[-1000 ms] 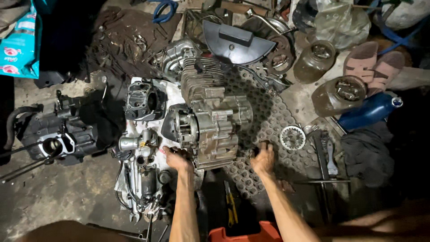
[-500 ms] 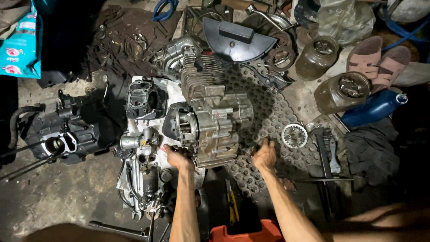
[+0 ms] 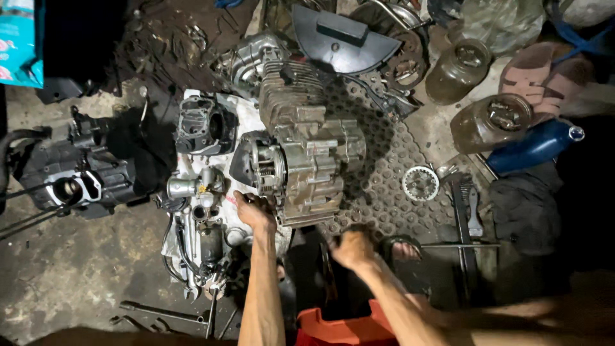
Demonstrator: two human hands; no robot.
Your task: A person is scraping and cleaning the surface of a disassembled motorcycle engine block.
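Note:
A grimy grey motorcycle engine block [image 3: 307, 154] lies on a perforated rubber mat [image 3: 391, 173] on the floor. My left hand [image 3: 255, 210] rests against the engine's lower left corner, by its round side cover, fingers curled on the casing. My right hand [image 3: 351, 248] hovers low over the mat's near edge, away from the engine; it is blurred, and whether it holds anything I cannot tell. A carburettor [image 3: 195, 187] and small metal parts lie on a white cloth just left of my left hand.
A dark engine casing [image 3: 77, 179] sits at the left. A small sprocket [image 3: 420, 182], wrenches [image 3: 464, 218], a blue tank [image 3: 535, 146], two round jars [image 3: 490, 122], sandals [image 3: 535, 74] and a black cover [image 3: 346, 38] surround the mat. A red stool edge [image 3: 346, 330] is below.
My right hand has pulled back from the engine's lower right side toward me, down over the mat's near edge. My left hand stays on the engine.

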